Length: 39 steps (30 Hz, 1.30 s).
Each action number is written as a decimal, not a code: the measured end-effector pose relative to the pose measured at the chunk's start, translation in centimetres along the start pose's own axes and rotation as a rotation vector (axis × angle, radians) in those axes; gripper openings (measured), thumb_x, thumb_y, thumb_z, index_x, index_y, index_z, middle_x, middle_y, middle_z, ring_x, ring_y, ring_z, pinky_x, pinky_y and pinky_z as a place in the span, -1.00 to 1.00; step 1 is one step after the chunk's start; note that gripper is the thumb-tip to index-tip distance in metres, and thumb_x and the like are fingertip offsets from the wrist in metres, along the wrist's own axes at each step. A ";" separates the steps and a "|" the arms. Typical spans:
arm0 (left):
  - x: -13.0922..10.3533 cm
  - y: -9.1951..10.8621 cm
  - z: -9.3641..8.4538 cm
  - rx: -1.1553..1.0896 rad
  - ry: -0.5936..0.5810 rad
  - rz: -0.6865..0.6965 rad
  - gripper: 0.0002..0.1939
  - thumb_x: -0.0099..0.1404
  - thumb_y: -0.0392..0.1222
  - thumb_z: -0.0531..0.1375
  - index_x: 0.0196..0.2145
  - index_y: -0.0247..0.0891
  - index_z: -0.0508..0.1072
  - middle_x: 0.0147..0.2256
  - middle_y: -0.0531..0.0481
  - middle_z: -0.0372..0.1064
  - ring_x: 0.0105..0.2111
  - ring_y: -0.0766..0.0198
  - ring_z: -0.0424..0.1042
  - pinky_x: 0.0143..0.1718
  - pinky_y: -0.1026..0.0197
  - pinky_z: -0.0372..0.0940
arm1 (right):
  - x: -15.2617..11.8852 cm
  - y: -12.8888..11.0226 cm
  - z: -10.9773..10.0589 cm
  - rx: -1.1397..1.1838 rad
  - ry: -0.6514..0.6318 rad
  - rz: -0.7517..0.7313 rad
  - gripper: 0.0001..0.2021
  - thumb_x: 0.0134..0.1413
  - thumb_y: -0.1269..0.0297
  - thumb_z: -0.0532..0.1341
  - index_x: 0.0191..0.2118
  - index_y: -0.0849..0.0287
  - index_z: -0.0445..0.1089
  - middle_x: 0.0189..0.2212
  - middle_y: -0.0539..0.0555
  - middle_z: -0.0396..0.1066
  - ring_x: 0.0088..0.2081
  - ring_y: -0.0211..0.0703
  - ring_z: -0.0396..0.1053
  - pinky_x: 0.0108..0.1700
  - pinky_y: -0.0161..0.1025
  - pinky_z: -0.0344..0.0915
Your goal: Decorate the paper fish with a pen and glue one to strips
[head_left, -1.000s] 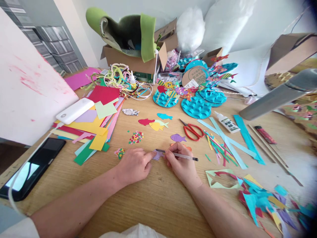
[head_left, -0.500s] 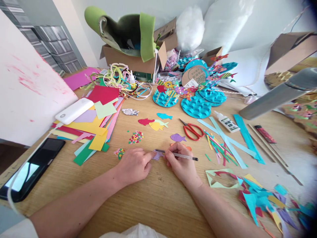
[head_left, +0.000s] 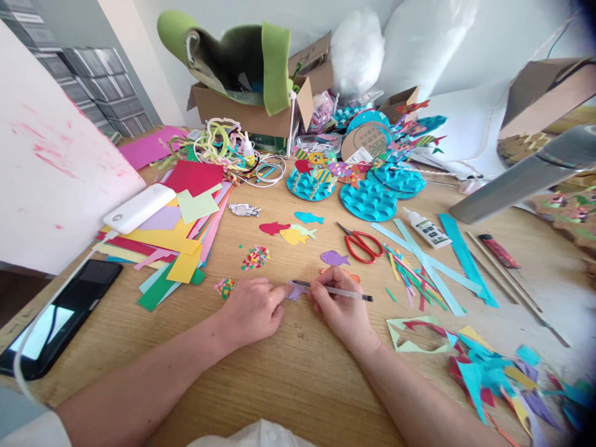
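Note:
A small lilac paper fish (head_left: 295, 290) lies flat on the table between my hands. My left hand (head_left: 255, 310) has its fingers curled, and the index fingertip presses on the fish's left part. In my right hand (head_left: 342, 307) a pen (head_left: 347, 292) is pinched, its dark tip touching the fish near the upper edge. An orange paper fish (head_left: 356, 278) is mostly hidden behind my right hand, with a purple paper fish (head_left: 334, 257) just beyond. Further back lie red (head_left: 274, 228), yellow (head_left: 293, 236) and blue (head_left: 309, 218) paper fish.
Red-handled scissors (head_left: 363, 244), a glue bottle (head_left: 426, 228) and thin paper strips (head_left: 414, 279) lie to the right. Paper scraps (head_left: 493, 366) spread at the front right. Coloured paper sheets (head_left: 186, 239), a power bank (head_left: 138, 208) and a phone (head_left: 56, 323) are on the left.
Both hands and the fish keep nearly the same place. The pen is still on the fish, with only a very slight shift.

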<state>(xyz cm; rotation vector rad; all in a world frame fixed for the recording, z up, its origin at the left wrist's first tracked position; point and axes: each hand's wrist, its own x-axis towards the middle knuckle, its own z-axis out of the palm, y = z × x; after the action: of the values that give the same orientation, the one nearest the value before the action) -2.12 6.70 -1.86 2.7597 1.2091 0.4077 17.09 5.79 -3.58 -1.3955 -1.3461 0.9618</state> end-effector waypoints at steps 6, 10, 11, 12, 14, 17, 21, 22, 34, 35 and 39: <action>0.1 -0.1 0.1 -0.009 -0.007 -0.004 -0.60 0.14 -0.39 0.11 -0.07 -0.18 0.48 -0.45 0.00 0.47 -0.43 0.15 0.44 -0.40 0.15 0.29 | 0.1 -0.1 0.1 -0.007 -0.007 -0.009 -0.85 0.04 0.31 0.19 -0.50 0.11 0.23 -0.64 -0.05 0.31 -0.64 -0.29 0.21 -0.58 -0.34 0.10; 0.1 -0.1 0.1 -0.008 -0.008 -0.009 -0.60 0.13 -0.40 0.11 -0.07 -0.20 0.47 -0.43 0.00 0.48 -0.41 0.16 0.45 -0.39 0.16 0.30 | 0.0 -0.1 0.0 -0.020 -0.010 -0.019 -0.85 0.04 0.31 0.18 -0.50 0.11 0.22 -0.63 -0.04 0.31 -0.63 -0.29 0.22 -0.57 -0.34 0.11; 0.1 -0.1 0.1 -0.006 -0.009 -0.010 -0.60 0.13 -0.40 0.11 -0.07 -0.20 0.48 -0.44 0.00 0.47 -0.42 0.16 0.44 -0.39 0.16 0.29 | 0.0 -0.1 0.0 -0.022 -0.010 -0.019 -0.85 0.04 0.31 0.18 -0.50 0.12 0.22 -0.63 -0.04 0.31 -0.63 -0.29 0.22 -0.57 -0.34 0.12; 0.0 -0.1 0.1 -0.004 -0.011 -0.010 -0.60 0.13 -0.40 0.11 -0.07 -0.20 0.48 -0.45 0.00 0.47 -0.43 0.17 0.44 -0.39 0.17 0.29 | 0.0 -0.1 0.0 -0.025 -0.009 -0.019 -0.85 0.04 0.31 0.18 -0.50 0.12 0.23 -0.63 -0.04 0.31 -0.63 -0.29 0.22 -0.57 -0.34 0.12; 0.0 -0.1 0.0 -0.002 -0.015 -0.009 -0.60 0.13 -0.40 0.11 -0.07 -0.20 0.48 -0.45 -0.01 0.47 -0.43 0.17 0.44 -0.40 0.17 0.29 | 0.0 -0.1 0.0 -0.028 -0.007 -0.017 -0.85 0.04 0.31 0.19 -0.50 0.12 0.23 -0.63 -0.04 0.31 -0.63 -0.29 0.22 -0.57 -0.34 0.12; 0.0 0.0 0.0 -0.003 -0.020 -0.011 -0.59 0.14 -0.40 0.10 -0.07 -0.20 0.48 -0.43 -0.01 0.47 -0.42 0.16 0.44 -0.39 0.17 0.30 | 0.0 -0.1 0.0 -0.027 -0.005 -0.011 -0.85 0.04 0.31 0.19 -0.50 0.11 0.22 -0.63 -0.04 0.31 -0.63 -0.29 0.23 -0.58 -0.34 0.12; 0.1 0.0 0.0 0.001 -0.028 -0.017 -0.59 0.14 -0.39 0.09 -0.06 -0.20 0.48 -0.44 -0.01 0.47 -0.41 0.14 0.45 -0.39 0.15 0.31 | 0.0 -0.1 0.0 -0.016 0.002 0.000 -0.84 0.03 0.30 0.20 -0.50 0.11 0.22 -0.64 -0.05 0.31 -0.64 -0.29 0.23 -0.59 -0.35 0.12; 0.1 0.0 0.0 0.002 -0.029 -0.017 -0.59 0.14 -0.39 0.09 -0.06 -0.20 0.48 -0.45 -0.01 0.47 -0.42 0.14 0.45 -0.39 0.14 0.31 | 0.0 -0.1 0.0 -0.014 0.005 0.002 -0.84 0.03 0.30 0.20 -0.50 0.11 0.22 -0.64 -0.05 0.31 -0.64 -0.29 0.23 -0.59 -0.35 0.12; -0.1 0.0 -0.1 0.002 -0.047 -0.020 -0.57 0.16 -0.39 0.09 -0.03 -0.19 0.47 -0.45 -0.02 0.46 -0.41 0.13 0.45 -0.39 0.14 0.32 | 0.0 -0.1 0.0 -0.007 0.014 0.013 -0.85 0.04 0.30 0.19 -0.49 0.11 0.23 -0.64 -0.05 0.32 -0.65 -0.29 0.23 -0.59 -0.35 0.12; -0.1 0.0 -0.1 0.004 -0.048 -0.022 -0.57 0.16 -0.39 0.09 -0.03 -0.19 0.47 -0.45 -0.02 0.46 -0.41 0.14 0.45 -0.39 0.14 0.32 | 0.0 -0.1 0.0 -0.008 0.014 0.011 -0.85 0.04 0.30 0.19 -0.49 0.11 0.23 -0.64 -0.05 0.32 -0.65 -0.29 0.22 -0.59 -0.35 0.11; 0.0 -0.1 0.0 0.006 -0.047 -0.022 -0.58 0.16 -0.39 0.10 -0.04 -0.19 0.48 -0.45 -0.02 0.46 -0.41 0.15 0.44 -0.38 0.16 0.31 | 0.1 -0.2 0.0 -0.008 0.008 0.009 -0.85 0.01 0.30 0.20 -0.50 0.12 0.23 -0.64 -0.04 0.32 -0.64 -0.29 0.22 -0.59 -0.35 0.11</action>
<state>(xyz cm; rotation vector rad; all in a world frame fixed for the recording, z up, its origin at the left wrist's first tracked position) -2.18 6.75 -1.85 2.7415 1.2306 0.3352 17.07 5.86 -3.38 -1.4112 -1.3404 0.9562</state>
